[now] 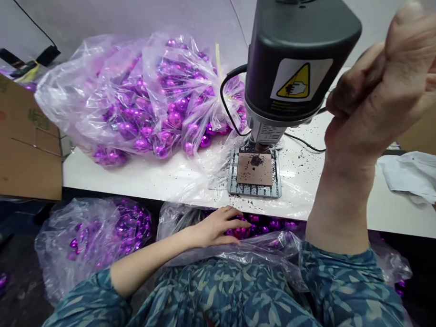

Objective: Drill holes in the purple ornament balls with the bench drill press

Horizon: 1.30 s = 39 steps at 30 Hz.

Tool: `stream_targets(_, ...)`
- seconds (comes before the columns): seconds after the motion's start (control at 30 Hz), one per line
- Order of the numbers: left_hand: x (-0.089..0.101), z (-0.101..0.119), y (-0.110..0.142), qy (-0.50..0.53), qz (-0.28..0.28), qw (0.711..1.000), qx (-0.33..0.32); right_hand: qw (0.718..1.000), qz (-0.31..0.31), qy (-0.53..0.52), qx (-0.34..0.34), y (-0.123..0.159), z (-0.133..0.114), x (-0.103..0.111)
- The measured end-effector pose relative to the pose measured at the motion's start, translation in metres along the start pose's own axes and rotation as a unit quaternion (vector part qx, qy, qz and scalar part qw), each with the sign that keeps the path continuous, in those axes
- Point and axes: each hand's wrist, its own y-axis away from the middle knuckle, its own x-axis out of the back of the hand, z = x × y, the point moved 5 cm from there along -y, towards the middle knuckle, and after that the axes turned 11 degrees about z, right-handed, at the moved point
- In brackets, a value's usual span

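Note:
My left hand [225, 226] rests over an open plastic bag [221, 253] in my lap, its fingers apart. The fingertips touch a shiny magenta ball [243, 231] among several purple ones. My right hand [390, 76] is raised beside the black motor housing of a small drill press [303, 41]. Its fingers are curled round the end of a short dark lever [322, 110], mostly hidden in the grip. Below the drill head lies a square brown board [254, 174] with a dark hole and black shavings, on a slotted metal base [276, 190].
A large clear bag of purple balls [140, 104] lies on the white table [132, 178]. Another bag of balls [95, 234] is below the table edge. A cardboard box [20, 142] stands left, crumpled white paper [415, 173] right. A black cable [225, 99] loops beside the drill.

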Motion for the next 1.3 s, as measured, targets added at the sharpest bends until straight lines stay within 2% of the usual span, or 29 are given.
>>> stream_targets(0.03,0.008,0.001,0.006,-0.017,0.009,1.000,-0.002,1.000,0.001,0.004,-0.001,0.000,-0.001,0.000)
stream_targets(0.07,0.022,-0.003,0.007,-0.037,0.055,0.998,0.009,1.000,0.003,0.010,-0.002,0.000,-0.001,0.001)
stream_targets(0.1,0.042,-0.012,0.007,-0.063,0.130,0.989,0.035,1.000,0.003,0.020,-0.006,0.001,-0.002,0.001)
stream_targets(0.13,0.064,-0.024,0.004,-0.096,0.218,0.969,0.072,1.000,0.005,0.028,-0.009,0.001,-0.003,0.002)
stream_targets(0.2,0.105,-0.057,-0.005,-0.177,0.359,0.903,0.157,0.999,0.007,0.039,-0.013,0.003,-0.004,0.003)
stream_targets(0.23,0.118,-0.074,-0.014,-0.198,0.374,0.890,0.170,0.999,0.006,0.044,-0.015,0.003,-0.004,0.003)
stream_targets(0.3,0.125,-0.109,-0.043,-0.202,0.283,0.920,0.180,0.999,0.005,0.046,-0.014,0.004,-0.003,0.003)
stream_targets(0.37,0.123,-0.140,-0.068,-0.233,0.215,0.927,0.198,1.000,0.006,0.024,0.001,0.004,-0.002,0.003)
stream_targets(0.47,0.121,-0.171,-0.088,-0.318,0.214,0.883,0.272,0.999,0.010,-0.029,0.037,0.004,-0.002,0.004)
stream_targets(0.53,0.123,-0.180,-0.093,-0.355,0.219,0.856,0.307,0.999,0.007,-0.025,0.038,0.004,0.000,0.005)
stream_targets(0.63,0.129,-0.175,-0.090,-0.358,0.220,0.852,0.314,1.000,0.008,0.000,0.026,0.006,0.000,0.008)
stream_targets(0.7,0.132,-0.161,-0.084,-0.299,0.250,0.868,0.307,1.000,0.010,-0.002,0.027,0.006,0.000,0.008)
stream_targets(0.77,0.129,-0.143,-0.077,-0.161,0.292,0.893,0.303,0.999,0.011,-0.014,0.039,0.007,-0.001,0.008)
stream_targets(0.83,0.116,-0.124,-0.073,0.024,0.302,0.900,0.314,0.999,0.011,-0.017,0.046,0.006,-0.001,0.007)
stream_targets(0.9,0.096,-0.108,-0.072,0.184,0.283,0.879,0.337,0.999,0.015,-0.011,0.049,0.005,0.000,0.007)
stream_targets(1.0,0.071,-0.093,-0.076,0.318,0.270,0.834,0.362,0.998,0.019,-0.002,0.053,0.005,0.001,0.008)
stream_targets(1.07,0.059,-0.091,-0.079,0.358,0.275,0.811,0.371,0.998,0.012,0.005,0.056,0.006,0.001,0.007)
stream_targets(1.13,0.049,-0.092,-0.080,0.371,0.275,0.802,0.379,0.998,0.010,0.014,0.059,0.008,-0.001,0.008)
stream_targets(1.2,0.041,-0.095,-0.079,0.359,0.259,0.809,0.385,0.998,0.009,0.015,0.063,0.010,-0.003,0.007)
stream_targets(1.3,0.032,-0.096,-0.077,0.316,0.234,0.839,0.377,0.998,0.005,0.025,0.062,0.012,-0.006,0.007)
